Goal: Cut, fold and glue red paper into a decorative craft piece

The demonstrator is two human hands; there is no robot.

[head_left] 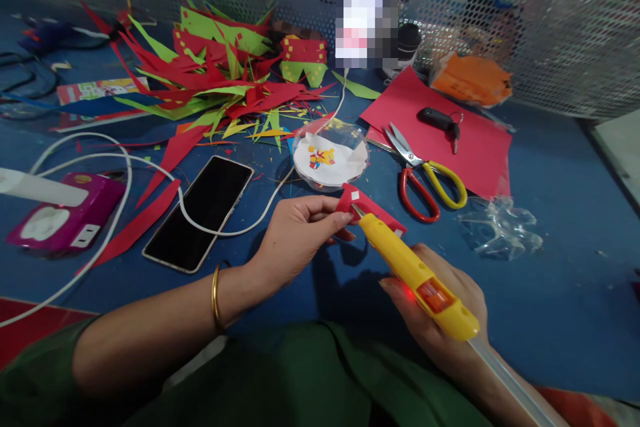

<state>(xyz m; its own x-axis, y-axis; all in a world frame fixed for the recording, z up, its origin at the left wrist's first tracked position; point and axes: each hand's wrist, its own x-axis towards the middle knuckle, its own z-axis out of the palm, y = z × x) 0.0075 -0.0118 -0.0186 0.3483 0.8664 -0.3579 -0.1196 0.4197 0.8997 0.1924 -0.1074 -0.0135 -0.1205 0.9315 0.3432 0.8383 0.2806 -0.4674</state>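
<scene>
My left hand (305,233) pinches a small folded red paper piece (373,208) that bears little white squares. My right hand (445,300) is wrapped around a yellow hot glue gun (400,250); its metal nozzle touches or nearly touches the red paper close to my left fingertips. A red light glows by its switch, and a translucent glue stick sticks out of its back. Just beyond the paper stands a clear round container (331,157) with small yellow and red paper bits on white paper.
Scissors (413,157) lie open at right by red paper sheets (415,103) holding a key fob (440,120). A phone (200,213), white cable (267,210) and purple power box (70,213) are left. Paper scraps (220,80) pile up behind; crumpled clear plastic (503,227) sits right.
</scene>
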